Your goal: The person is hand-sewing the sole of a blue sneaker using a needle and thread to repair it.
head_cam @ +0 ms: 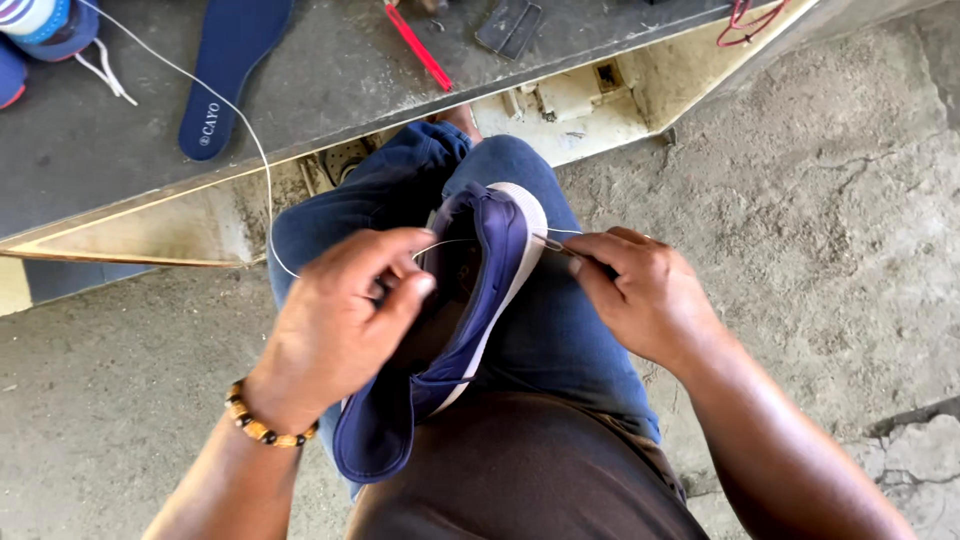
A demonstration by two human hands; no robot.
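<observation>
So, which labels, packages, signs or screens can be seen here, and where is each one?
Printed label: small white lettering near the lower end of the dark blue insole, which lies flat on the grey bench at upper left.
No packages, signs or screens are visible.

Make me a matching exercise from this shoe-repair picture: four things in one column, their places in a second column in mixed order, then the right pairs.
Things:
1. navy shoe
2. blue insole
3. red tool
4. bead bracelet

Places:
A. flat on the grey bench top, left of the red tool
B. on the left wrist
C. on the lap, between the left hand and the right hand
D. slanting on the bench top, right of the insole

Pairs: 1-C, 2-A, 3-D, 4-B
</observation>
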